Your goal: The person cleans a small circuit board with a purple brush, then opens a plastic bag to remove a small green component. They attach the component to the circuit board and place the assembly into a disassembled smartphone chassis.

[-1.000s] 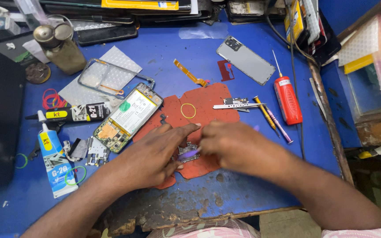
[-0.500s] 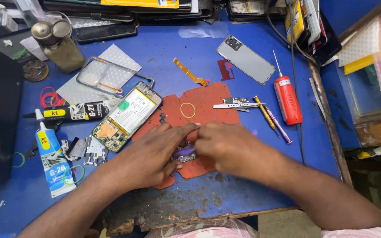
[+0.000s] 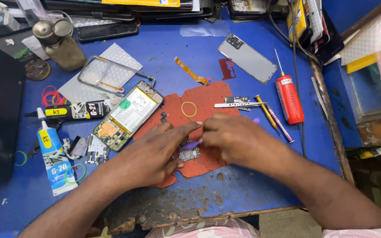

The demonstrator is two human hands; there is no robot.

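Left hand (image 3: 155, 152) pins circuit board (image 3: 189, 154); right hand (image 3: 234, 139) pinches purple tool (image 3: 192, 144); opened phone (image 3: 128, 115) beside.

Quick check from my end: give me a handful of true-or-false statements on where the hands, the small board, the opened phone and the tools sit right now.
1. Both hands meet over the red mat. True: the left hand and right hand come together there.
2. The small circuit board lies on the bare blue table. False: it lies on the red mat, between the hands.
3. The opened phone lies left of the left hand. True.
4. The red screwdriver is in the right hand. False: it lies on the table, to the right of the mat.
5. The yellow rubber band sits on the mat. True.
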